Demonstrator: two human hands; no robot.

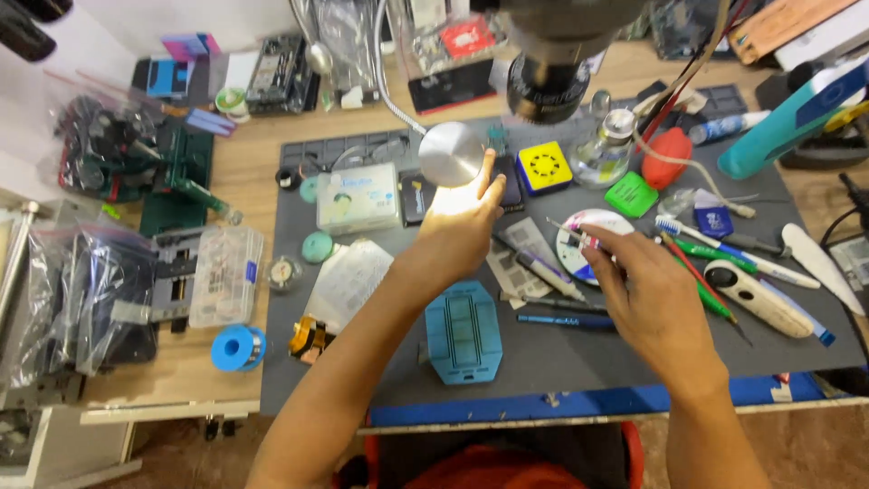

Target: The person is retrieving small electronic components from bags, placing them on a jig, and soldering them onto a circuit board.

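Note:
My left hand (462, 222) reaches forward under a bright lamp, its fingertips touching the round silver lamp head (450, 154) and a dark phone-like slab (509, 181) beside it. My right hand (647, 290) hovers over a round white disc (588, 231) and pinches thin metal tweezers (566, 231) between thumb and fingers. A blue plastic holder (463, 331) lies on the grey work mat (561, 358) between my forearms.
A microscope lens (548, 86) hangs above the mat. A yellow cube (543, 167), glass bottle (602, 145), green and red pads, toothbrush (724, 246), pens and white tools crowd the right. Clear parts boxes (226, 273), a blue solder spool (237, 348) and bagged parts fill the left.

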